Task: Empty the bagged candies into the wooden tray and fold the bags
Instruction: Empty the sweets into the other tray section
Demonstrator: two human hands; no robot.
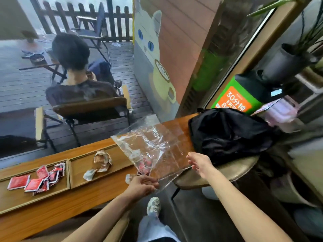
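Note:
A large clear plastic bag is stretched in the air over the right end of the wooden table. My left hand pinches its lower corner. My right hand holds the bag's near right edge with the fingers mostly straight. A few red candy packets show through the bag near its lower part. The wooden tray lies on the table to the left; its left compartment holds several red candy packets, and its right compartment holds crumpled whitish wrappers.
A black backpack sits on a stool at the right. A clear bottle cap end pokes out by my left hand. A person sits on a chair beyond the table. Potted plants stand at the upper right.

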